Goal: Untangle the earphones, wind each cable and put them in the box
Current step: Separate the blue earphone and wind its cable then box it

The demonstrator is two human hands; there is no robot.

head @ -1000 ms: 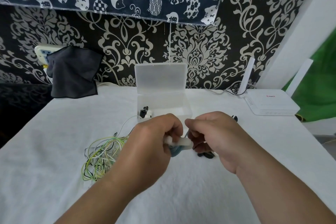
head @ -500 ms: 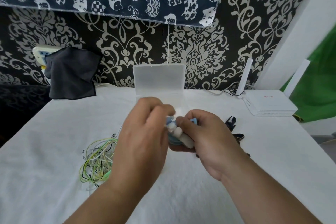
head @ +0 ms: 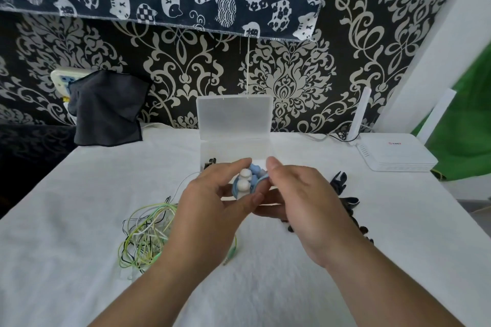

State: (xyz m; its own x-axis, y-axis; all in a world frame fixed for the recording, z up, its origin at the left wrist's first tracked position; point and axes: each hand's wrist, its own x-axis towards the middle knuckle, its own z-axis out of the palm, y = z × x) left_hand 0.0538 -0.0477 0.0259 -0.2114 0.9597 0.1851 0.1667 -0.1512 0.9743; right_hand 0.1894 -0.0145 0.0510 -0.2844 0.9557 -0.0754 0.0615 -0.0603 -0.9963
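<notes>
A wound blue earphone bundle (head: 245, 182) with white and blue buds sits between my two hands, just in front of the clear plastic box (head: 261, 151). My left hand (head: 212, 202) pinches the bundle from the left and below. My right hand (head: 300, 199) holds its right side with fingers under it and the thumb up. The box stands with its lid (head: 234, 117) upright; dark earphone parts (head: 210, 163) show at its left inside. A tangle of green, white and black cables (head: 144, 236) lies on the cloth to the left.
Black clips or ties (head: 345, 196) lie on the white cloth (head: 79, 273) right of my hands. A white router (head: 393, 152) stands at the back right, and a dark cloth (head: 106, 109) hangs over a wall socket at the back left.
Both hands have carried the blue bundle up and forward, from low over the cloth to just before the box. The buds now stand in plain sight between my fingers.
</notes>
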